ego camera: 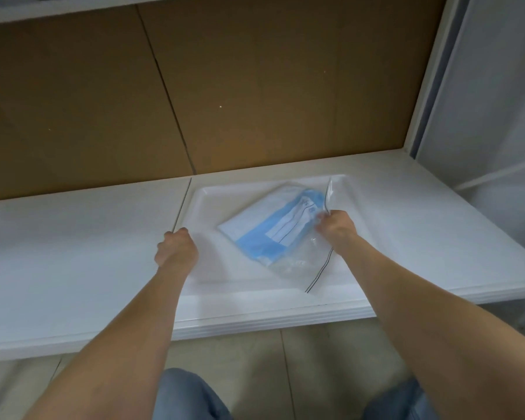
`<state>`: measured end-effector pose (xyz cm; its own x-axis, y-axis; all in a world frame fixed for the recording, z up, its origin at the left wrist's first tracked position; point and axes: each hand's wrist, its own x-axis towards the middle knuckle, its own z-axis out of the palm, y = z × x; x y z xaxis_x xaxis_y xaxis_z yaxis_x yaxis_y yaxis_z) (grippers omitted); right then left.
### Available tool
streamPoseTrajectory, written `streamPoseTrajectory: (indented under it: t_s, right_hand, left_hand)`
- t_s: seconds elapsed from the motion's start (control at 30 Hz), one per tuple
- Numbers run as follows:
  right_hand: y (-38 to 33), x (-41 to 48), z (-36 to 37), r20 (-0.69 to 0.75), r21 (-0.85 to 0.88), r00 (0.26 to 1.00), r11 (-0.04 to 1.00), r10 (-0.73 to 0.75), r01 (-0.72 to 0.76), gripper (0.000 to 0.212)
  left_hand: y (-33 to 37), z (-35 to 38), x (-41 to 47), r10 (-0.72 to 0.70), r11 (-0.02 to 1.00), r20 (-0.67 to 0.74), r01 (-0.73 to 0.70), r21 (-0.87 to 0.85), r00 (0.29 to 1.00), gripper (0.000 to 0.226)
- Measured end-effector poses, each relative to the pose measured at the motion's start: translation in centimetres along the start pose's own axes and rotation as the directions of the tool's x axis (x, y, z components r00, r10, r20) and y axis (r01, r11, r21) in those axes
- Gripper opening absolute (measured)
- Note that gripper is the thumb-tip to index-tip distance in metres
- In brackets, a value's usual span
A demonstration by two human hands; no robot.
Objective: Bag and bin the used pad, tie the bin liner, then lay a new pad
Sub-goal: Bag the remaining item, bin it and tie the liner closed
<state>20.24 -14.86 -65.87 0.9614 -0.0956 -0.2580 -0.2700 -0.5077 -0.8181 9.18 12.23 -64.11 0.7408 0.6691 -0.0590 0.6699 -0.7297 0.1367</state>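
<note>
A folded blue and white pad [270, 230] lies inside a clear zip bag [297, 265] on a shallow white tray [212, 195]. The bag's dark-lined mouth runs from the tray's far right corner down to its front edge. My right hand [335, 227] pinches the bag at its mouth edge, beside the pad. My left hand [176, 248] is closed, resting at the tray's left rim; whether it grips the rim is unclear. No bin or liner is in view.
The tray sits on a white shelf [73, 253] with a seam left of it. A brown cardboard back panel [194, 92] rises behind. A white frame post [434, 74] stands at right. Tiled floor and my knees show below the shelf edge.
</note>
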Motion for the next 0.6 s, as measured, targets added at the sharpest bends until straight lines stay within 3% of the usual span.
streamPoseTrajectory:
  t_s: [0.2, 0.27, 0.33, 0.43, 0.6]
  right_hand:
    - [-0.1, -0.7, -1.1, 0.035, 0.14, 0.997, 0.988, 0.064, -0.068, 0.008]
    - [0.2, -0.9, -2.1, 0.032, 0.243, 0.995, 0.964, 0.098, -0.103, 0.021]
    - [0.5, -1.7, -3.3, 0.06, 0.293, 0.99, 0.945, 0.131, -0.143, 0.03]
    - [1.3, -2.8, -5.2, 0.141, 0.341, 0.975, 0.916, 0.172, -0.211, 0.035]
    - [2.3, -4.5, -8.8, 0.398, 0.391, 0.902, 0.859, 0.166, -0.331, 0.02]
  left_hand:
    - [0.1, -0.3, -1.3, -0.054, 0.998, 0.061, 0.052, 0.036, 0.997, 0.052]
    - [1.1, -0.9, -2.0, -0.047, 0.995, 0.047, 0.043, 0.087, 0.998, 0.05]
    - [3.3, -1.6, -2.6, 0.066, 0.994, 0.003, -0.066, 0.084, 0.998, 0.044]
    - [8.3, -2.6, -3.8, 0.263, 0.96, -0.003, -0.262, -0.096, 0.965, 0.04]
    - [16.5, -2.2, -8.9, 0.56, 0.79, 0.103, -0.494, -0.363, 0.822, 0.032]
